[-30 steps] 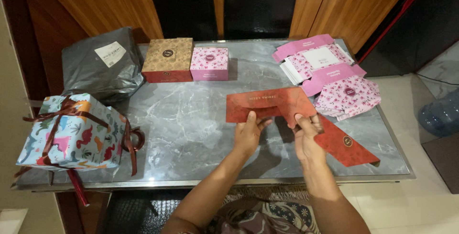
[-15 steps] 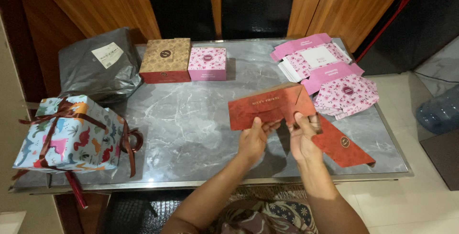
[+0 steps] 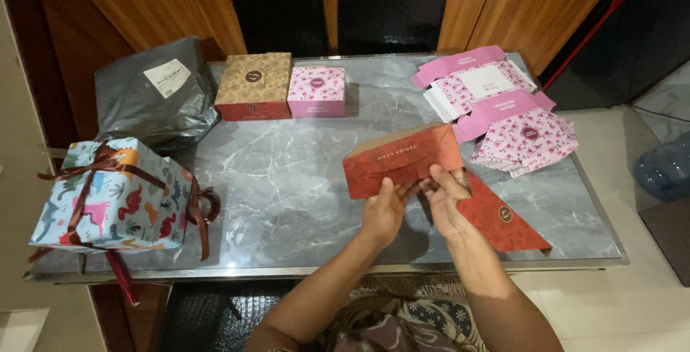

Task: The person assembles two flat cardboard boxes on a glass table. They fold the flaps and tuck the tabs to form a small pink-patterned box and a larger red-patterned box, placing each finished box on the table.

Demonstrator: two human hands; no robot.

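Grey marble desk [image 3: 287, 179], wood panelling behind. Left hand [image 3: 384, 208] and right hand [image 3: 447, 204] each grip the red box blank [image 3: 402, 161], held above the desk's near right part. Compared with a second ago, the blank is folded further up, its panel raised.

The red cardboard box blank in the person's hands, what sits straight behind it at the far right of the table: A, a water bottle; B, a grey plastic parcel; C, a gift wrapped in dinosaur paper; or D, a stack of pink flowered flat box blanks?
D: the pink flowered flat blanks lie at the table's far right, beyond the red box blank held by the left hand and right hand.
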